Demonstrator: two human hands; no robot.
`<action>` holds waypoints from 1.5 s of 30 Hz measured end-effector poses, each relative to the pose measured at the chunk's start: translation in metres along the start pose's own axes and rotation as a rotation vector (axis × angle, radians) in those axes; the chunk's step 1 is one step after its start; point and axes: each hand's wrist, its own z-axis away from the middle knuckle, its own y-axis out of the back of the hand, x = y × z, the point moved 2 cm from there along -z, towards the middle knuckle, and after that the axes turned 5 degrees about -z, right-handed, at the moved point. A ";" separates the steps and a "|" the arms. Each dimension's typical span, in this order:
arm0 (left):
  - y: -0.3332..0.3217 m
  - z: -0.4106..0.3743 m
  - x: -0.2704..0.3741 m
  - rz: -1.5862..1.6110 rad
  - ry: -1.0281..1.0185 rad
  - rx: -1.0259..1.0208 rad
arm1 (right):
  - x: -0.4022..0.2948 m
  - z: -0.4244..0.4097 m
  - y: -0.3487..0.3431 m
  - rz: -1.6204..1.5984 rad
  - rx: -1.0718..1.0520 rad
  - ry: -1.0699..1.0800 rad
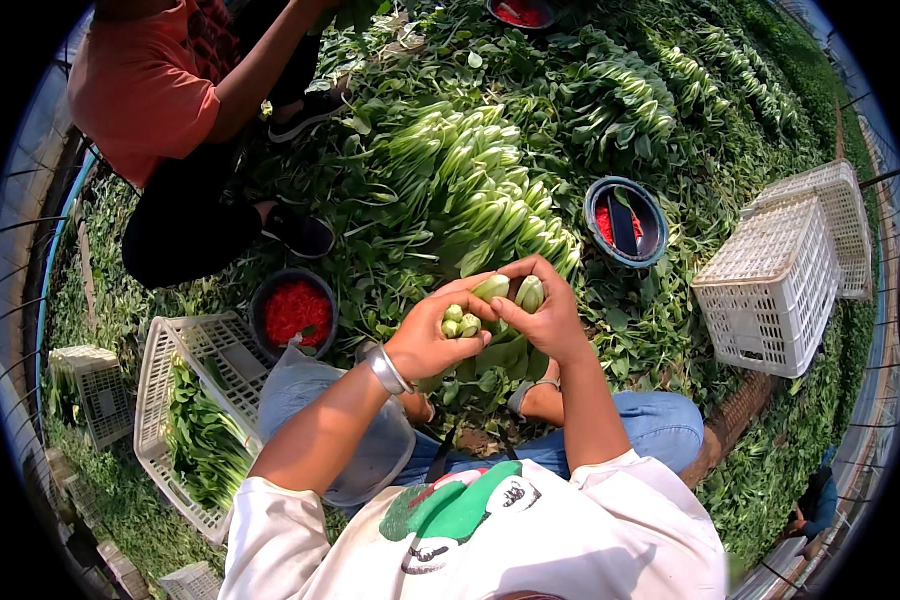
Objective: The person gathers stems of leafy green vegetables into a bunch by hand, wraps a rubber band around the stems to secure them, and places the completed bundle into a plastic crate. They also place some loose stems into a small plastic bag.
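Observation:
My left hand is closed around several leafy green stalks, their pale cut ends facing me. A silver bracelet circles that wrist. Close beside it, my right hand grips another green stalk between thumb and fingers. One more pale stalk end shows between the two hands; which hand bears it is unclear. The leaves hang below, partly hidden by my hands. Just beyond lies a long heap of greens with white bases turned toward the right.
Left of me stand a basin of red ties and a white plastic crate holding greens. Another basin at right contains red ties and a dark phone-like object. White crates stand farther right. A co-worker in a red shirt is at upper left.

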 end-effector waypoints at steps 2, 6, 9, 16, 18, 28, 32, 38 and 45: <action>-0.002 0.000 0.011 0.025 -0.066 0.008 | -0.023 0.011 -0.001 0.090 -0.019 0.098; -0.006 0.009 0.028 -0.032 -0.190 0.044 | -0.044 0.025 -0.001 0.278 -0.105 0.346; -0.009 0.021 0.031 0.015 -0.181 0.054 | -0.055 0.033 -0.011 0.258 -0.153 0.434; -0.007 0.033 0.032 0.147 -0.229 0.024 | -0.048 0.039 -0.037 0.070 0.010 0.541; -0.005 0.036 0.038 0.019 -0.261 0.099 | -0.063 0.044 -0.036 0.270 0.110 0.659; -0.001 0.035 0.022 -0.187 -0.326 0.111 | -0.055 0.054 -0.073 0.336 0.044 0.533; -0.006 0.037 0.023 0.474 -0.160 0.029 | -0.043 0.053 -0.085 0.260 0.075 0.412; 0.007 0.042 0.017 0.278 0.101 -0.034 | 0.026 0.030 -0.062 -0.476 0.020 0.009; -0.005 0.025 0.020 0.338 0.181 -0.199 | 0.234 -0.064 0.046 -0.348 0.844 -0.362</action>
